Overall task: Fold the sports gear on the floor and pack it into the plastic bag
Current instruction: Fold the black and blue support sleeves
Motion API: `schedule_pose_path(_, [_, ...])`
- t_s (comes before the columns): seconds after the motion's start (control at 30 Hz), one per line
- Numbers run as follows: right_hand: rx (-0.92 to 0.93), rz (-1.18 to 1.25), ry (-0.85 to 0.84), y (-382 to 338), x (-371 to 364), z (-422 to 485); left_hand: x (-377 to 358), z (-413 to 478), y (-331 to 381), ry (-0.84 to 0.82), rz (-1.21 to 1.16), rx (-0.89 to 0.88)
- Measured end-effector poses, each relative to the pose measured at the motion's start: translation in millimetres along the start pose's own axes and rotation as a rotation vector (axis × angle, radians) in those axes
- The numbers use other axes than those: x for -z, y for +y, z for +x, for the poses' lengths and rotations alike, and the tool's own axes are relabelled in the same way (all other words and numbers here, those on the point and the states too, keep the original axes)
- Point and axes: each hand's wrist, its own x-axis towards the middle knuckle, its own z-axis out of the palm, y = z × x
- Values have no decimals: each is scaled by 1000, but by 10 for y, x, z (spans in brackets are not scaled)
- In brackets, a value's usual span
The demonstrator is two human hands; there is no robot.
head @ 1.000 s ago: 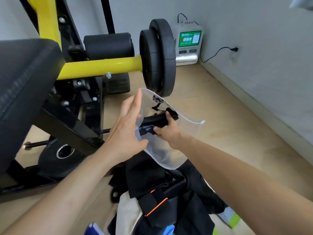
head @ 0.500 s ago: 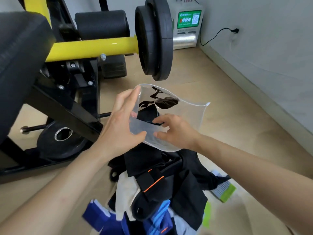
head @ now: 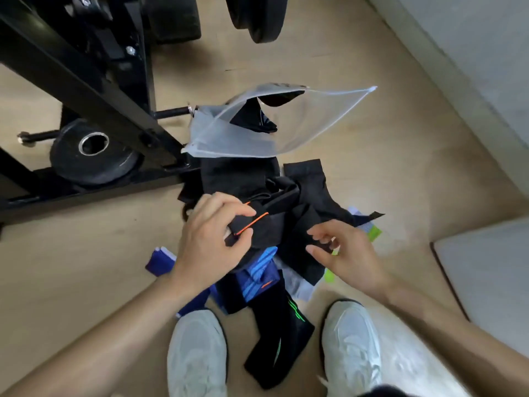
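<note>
Nearest me, my two pale trainers (head: 197,356) stand on the wooden floor (head: 86,276). A long black sock with green stripes (head: 282,336) lies in the gap between them, its far end running into the pile of gear (head: 309,196). The pile fills the floor just ahead of my toes. Blue pieces (head: 257,272) poke out at its near side and a lime-green edge (head: 374,232) shows at its right border.

My left hand (head: 211,242) sits on top of the pile, thumb and fingers curled round a black piece with an orange stripe (head: 259,224). My right hand (head: 346,253) is just beside it over black cloth, fingers bent with the thumb close to them; I cannot tell whether they pinch any fabric.

Bare floor lies open left of the pile, and on the right as far as the corner of a pale mat (head: 486,267).

Beyond the pile, touching its far edge, the clear plastic bag (head: 237,138) lies with its mouth gaping toward the far right and a dark folded piece (head: 254,121) inside. Its left corner is against the black frame of the gym machine (head: 86,78), which hems in that side together with a weight plate (head: 91,156) low by its base. Right of the bag the floor runs free to the foot of the wall (head: 458,81).
</note>
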Motion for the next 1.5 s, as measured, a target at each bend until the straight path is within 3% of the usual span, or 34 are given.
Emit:
schedule_pose_path(0.17, [73,-340,-141,372,-229,12,-459,-263,-292,-359,214,56])
schedule_pose_path(0.33, [37,-580,-265,401,-392,231,-707,-39,-470,-553,540,65])
schedule_pose_path(0.43, [-36,-441,-300,473,-413,365,-711,27,-589,-443,514,26])
schedule_pose_path(0.53, [-86,-309,-140,522,-260,373,-601,-97,-737,-304,427,-16])
schedule_pose_path(0.77, [-346,-120,80,598,219,207,-317,-357,-893,-450,226,130])
schedule_pose_path(0.9, [-247,-61,-4,523,95,170,-199,-342,-881,-613,109,67])
schedule_pose_path(1.0, [-142,-65,-89,478,-92,130,-176,-372,-859,-599,260,-43])
schedule_pose_path(1.13, [213,-323,-60,311,-375,82,-312,-412,-755,-652,452,-40])
schedule_pose_path(1.2, [323,-365,-123,201,-569,48,-352,-417,-791,-567,432,-35])
schedule_pose_path(1.4, [217,-658,-214,102,-1101,4,-334,-335,-875,-368,332,129])
schedule_pose_path(1.5, [230,-520,-187,137,-1130,67,-309,-357,-923,-368,351,125])
